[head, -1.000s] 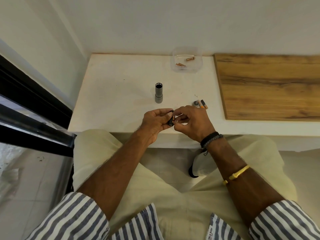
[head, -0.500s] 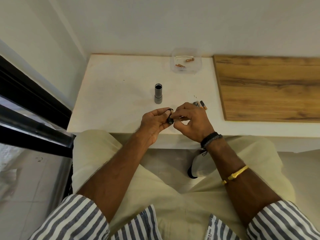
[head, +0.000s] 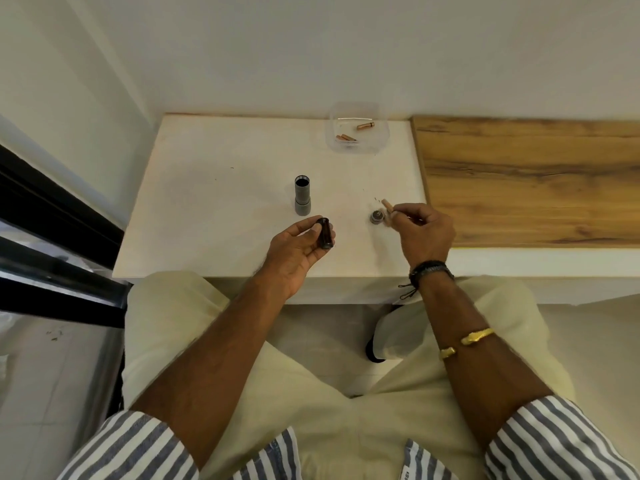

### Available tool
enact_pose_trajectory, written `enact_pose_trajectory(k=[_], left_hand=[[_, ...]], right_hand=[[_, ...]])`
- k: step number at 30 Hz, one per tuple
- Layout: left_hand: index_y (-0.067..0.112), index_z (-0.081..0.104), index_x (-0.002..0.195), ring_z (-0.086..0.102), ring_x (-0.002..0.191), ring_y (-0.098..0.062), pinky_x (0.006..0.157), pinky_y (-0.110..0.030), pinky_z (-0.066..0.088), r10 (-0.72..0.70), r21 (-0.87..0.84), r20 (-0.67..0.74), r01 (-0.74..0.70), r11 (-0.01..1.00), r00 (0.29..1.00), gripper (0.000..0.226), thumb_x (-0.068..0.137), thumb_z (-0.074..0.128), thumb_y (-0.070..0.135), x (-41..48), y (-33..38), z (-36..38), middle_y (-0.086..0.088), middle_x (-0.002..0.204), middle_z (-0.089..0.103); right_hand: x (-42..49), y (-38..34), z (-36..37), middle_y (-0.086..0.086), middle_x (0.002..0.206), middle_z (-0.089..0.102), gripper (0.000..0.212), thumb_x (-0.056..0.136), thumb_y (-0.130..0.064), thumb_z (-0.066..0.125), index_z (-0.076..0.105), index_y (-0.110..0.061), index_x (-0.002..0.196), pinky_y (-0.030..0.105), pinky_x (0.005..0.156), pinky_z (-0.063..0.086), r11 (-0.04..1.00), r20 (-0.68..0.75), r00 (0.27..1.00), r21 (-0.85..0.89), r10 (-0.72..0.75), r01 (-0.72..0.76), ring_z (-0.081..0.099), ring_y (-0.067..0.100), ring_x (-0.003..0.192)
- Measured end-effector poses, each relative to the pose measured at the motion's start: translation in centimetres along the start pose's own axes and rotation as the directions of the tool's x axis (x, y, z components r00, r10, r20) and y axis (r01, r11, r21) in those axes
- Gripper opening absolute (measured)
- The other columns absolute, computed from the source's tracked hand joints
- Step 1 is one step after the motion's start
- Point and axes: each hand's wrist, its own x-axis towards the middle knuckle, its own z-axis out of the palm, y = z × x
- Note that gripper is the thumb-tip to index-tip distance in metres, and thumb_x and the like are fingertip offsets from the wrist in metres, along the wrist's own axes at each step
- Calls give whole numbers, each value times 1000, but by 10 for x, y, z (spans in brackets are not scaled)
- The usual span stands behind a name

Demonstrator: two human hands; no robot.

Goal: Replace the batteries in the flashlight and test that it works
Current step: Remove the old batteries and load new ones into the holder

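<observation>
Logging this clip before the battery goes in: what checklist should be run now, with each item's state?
1. Dark battery holder held in left hand: ok.
2. Copper-coloured battery pinched in right hand: ok.
3. Its polarity against the holder: cannot tell.
4. Upright flashlight body on white table, open end up: ok.
5. Round cap on table beside right hand: ok.

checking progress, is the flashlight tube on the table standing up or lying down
Upright. The grey flashlight tube stands on end on the white table, its open dark mouth facing up.
</observation>
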Motion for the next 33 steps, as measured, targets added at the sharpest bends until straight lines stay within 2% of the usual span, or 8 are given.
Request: enact_pose_trajectory(k=[7,14,22,24,27,29,31,33], left_hand=[[-2,59,125,68,106,-32,89,-37,59,-5,-59,53,9,998,999,28,98,53,1,-1,2,5,-21,115,69],[-1,60,122,69,104,-30,89,-36,59,-13,-68,63,17,998,998,26,98,52,1,0,1,8,-21,115,69],[-3,59,124,71,100,-29,86,-35,59,-17,-116,63,25,993,998,27,97,53,-1,5,1,12,-20,112,70],[-2,60,122,70,101,-29,86,-34,59,-20,-125,66,28,992,998,26,97,53,-1,8,1,13,-21,112,70],[-2,60,122,70,102,-30,87,-35,59,-25,-132,56,32,991,998,26,97,53,-1,12,1,14,-22,114,69],[-2,61,122,70,103,-30,87,-35,59,-29,-130,44,35,991,999,26,97,53,-1,15,0,14,-22,115,69],[-1,61,122,70,103,-30,87,-35,59,-37,-139,35,41,989,999,26,97,54,0,19,-1,13,-22,116,69],[-1,61,123,70,103,-30,89,-36,59,-48,-155,29,52,987,998,27,97,53,0,23,0,13,-22,115,70]], right_hand=[[21,25,1,0,87,77,13,85,-14,75,81,-13,97,35,81,63,980,-124,991,-189,46,-69,70,14,80],[21,32,7,5,91,78,14,88,-19,75,81,-12,98,31,78,57,945,-78,997,-327,3,-28,66,15,80],[23,23,12,0,92,77,14,88,-21,74,81,-15,99,27,75,54,940,-87,994,-339,-66,33,64,10,75],[23,18,18,-5,86,76,13,86,-18,74,81,-17,96,21,74,55,946,-53,996,-320,-68,48,64,4,72],[28,10,32,-19,72,70,13,84,-12,72,81,-18,92,2,57,46,976,2,999,-214,-39,38,64,-9,63],[38,-2,45,-13,73,72,14,84,-10,72,81,-18,92,9,59,51,985,57,996,-155,-63,71,68,-1,64],[57,-20,62,-7,81,77,13,84,-13,74,81,-18,93,23,69,59,982,94,990,-146,-104,117,72,11,76],[81,-39,81,-6,87,78,13,84,-16,74,81,-19,94,28,80,61,970,111,982,-174,-151,169,73,11,84]])
